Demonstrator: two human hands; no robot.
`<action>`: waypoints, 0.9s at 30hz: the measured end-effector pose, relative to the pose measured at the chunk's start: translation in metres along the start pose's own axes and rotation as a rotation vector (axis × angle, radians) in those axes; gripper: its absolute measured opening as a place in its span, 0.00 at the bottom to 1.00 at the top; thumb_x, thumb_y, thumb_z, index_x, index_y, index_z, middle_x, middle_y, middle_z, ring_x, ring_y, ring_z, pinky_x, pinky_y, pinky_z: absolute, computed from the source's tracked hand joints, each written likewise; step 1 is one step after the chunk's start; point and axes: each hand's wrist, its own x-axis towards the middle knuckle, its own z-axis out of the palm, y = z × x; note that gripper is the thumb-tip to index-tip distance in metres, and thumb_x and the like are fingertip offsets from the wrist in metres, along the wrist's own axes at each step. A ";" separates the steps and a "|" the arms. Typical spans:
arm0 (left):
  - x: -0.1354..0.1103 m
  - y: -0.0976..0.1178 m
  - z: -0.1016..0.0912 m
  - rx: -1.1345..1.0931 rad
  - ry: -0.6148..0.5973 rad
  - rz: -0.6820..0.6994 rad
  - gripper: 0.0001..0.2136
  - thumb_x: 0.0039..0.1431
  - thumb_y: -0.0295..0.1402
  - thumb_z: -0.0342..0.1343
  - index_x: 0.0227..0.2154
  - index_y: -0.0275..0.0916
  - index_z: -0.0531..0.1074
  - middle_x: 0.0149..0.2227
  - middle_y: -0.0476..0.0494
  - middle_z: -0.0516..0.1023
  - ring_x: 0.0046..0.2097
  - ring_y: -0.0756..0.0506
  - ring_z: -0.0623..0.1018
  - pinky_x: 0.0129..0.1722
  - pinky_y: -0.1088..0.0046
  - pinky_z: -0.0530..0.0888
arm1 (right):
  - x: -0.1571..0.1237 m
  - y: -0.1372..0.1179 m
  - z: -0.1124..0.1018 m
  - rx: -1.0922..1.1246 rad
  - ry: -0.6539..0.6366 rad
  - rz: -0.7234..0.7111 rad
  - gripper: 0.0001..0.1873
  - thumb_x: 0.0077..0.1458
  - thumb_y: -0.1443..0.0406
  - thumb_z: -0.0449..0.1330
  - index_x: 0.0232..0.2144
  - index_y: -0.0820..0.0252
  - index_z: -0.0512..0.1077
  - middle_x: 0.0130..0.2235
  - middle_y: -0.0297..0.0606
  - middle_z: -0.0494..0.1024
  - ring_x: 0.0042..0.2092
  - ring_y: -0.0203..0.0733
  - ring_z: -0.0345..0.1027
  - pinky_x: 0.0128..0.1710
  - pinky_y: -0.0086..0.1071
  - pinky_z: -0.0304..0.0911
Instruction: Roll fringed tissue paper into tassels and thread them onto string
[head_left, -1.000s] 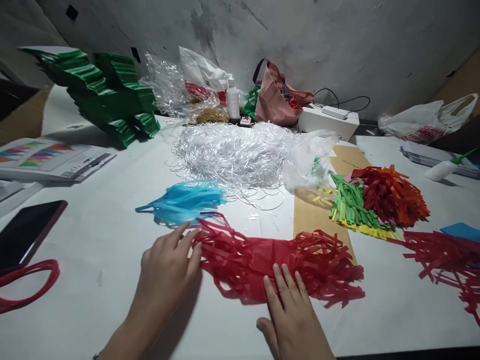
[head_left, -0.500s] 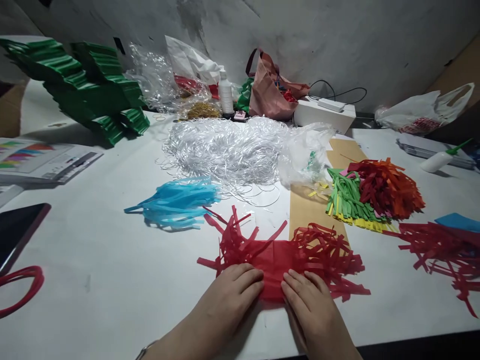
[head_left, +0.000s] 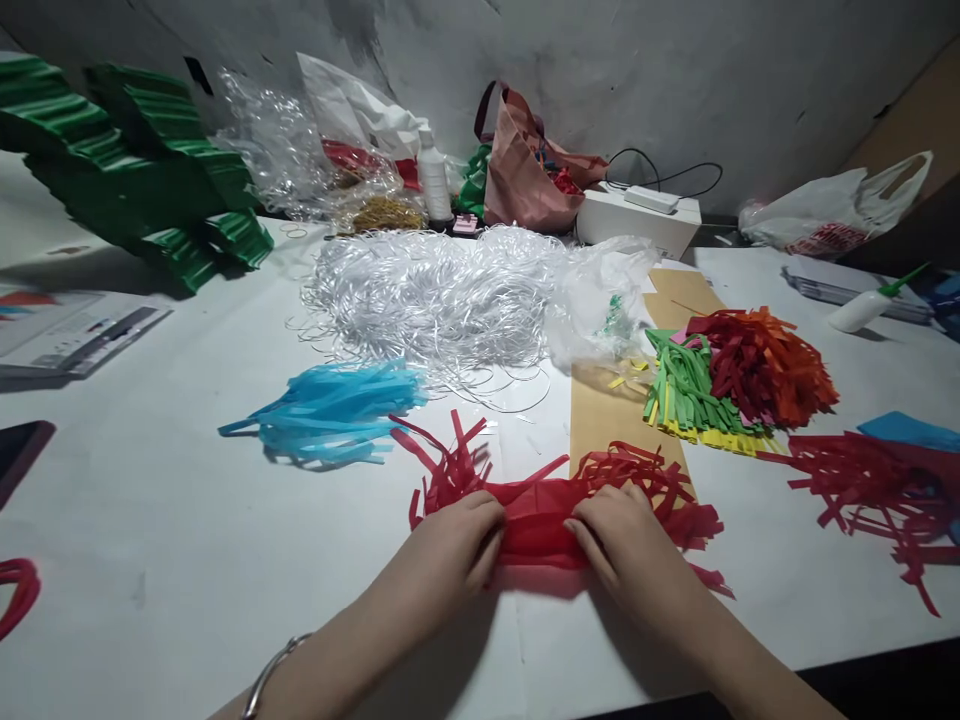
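A piece of red fringed tissue paper (head_left: 544, 515) lies on the white table (head_left: 187, 520) right in front of me. My left hand (head_left: 457, 545) pinches the left side of its uncut middle band, fingers curled. On the right side of the same band my right hand (head_left: 626, 535) grips it too. Cut strips fan out past both hands. A bundle of blue paper strips (head_left: 330, 415) lies just beyond, to the left.
A heap of clear shredded plastic (head_left: 435, 300) fills the table's middle. Green, yellow, red and orange fringes (head_left: 739, 380) sit on brown paper at right, more red fringe (head_left: 877, 485) further right. Green folded paper (head_left: 127, 170), bags, glue bottles (head_left: 862, 310) and a white box (head_left: 637, 220) line the back.
Both hands came together from flat on the spread red fringe to gripping its middle band. The paper is now bunched and rolled narrower. The view shifted right.
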 end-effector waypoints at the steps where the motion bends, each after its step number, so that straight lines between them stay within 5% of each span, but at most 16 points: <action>1: 0.004 0.000 -0.003 -0.005 -0.030 -0.012 0.12 0.63 0.23 0.46 0.31 0.38 0.75 0.36 0.42 0.78 0.36 0.43 0.79 0.36 0.68 0.75 | 0.004 0.000 -0.002 -0.003 -0.031 0.018 0.15 0.67 0.70 0.54 0.26 0.59 0.69 0.30 0.35 0.75 0.34 0.44 0.63 0.43 0.41 0.54; 11: 0.006 -0.012 -0.002 -0.026 -0.046 -0.018 0.11 0.58 0.21 0.49 0.32 0.39 0.76 0.38 0.44 0.78 0.38 0.44 0.78 0.37 0.70 0.73 | 0.000 0.012 -0.001 0.146 -0.027 0.004 0.10 0.65 0.71 0.57 0.30 0.59 0.70 0.33 0.32 0.76 0.39 0.41 0.64 0.46 0.37 0.52; 18: 0.013 -0.002 -0.002 0.155 0.008 -0.086 0.13 0.68 0.27 0.45 0.34 0.39 0.75 0.40 0.43 0.77 0.37 0.44 0.80 0.36 0.69 0.73 | 0.015 0.005 -0.003 -0.133 -0.126 0.077 0.18 0.71 0.65 0.50 0.28 0.59 0.71 0.33 0.35 0.78 0.37 0.44 0.68 0.44 0.38 0.55; 27: 0.018 0.003 -0.006 0.552 0.044 -0.166 0.13 0.65 0.22 0.46 0.31 0.36 0.74 0.35 0.41 0.77 0.34 0.39 0.80 0.24 0.67 0.70 | 0.046 -0.006 -0.015 -0.339 -0.274 0.091 0.21 0.70 0.64 0.50 0.30 0.63 0.78 0.32 0.47 0.83 0.34 0.50 0.76 0.34 0.38 0.56</action>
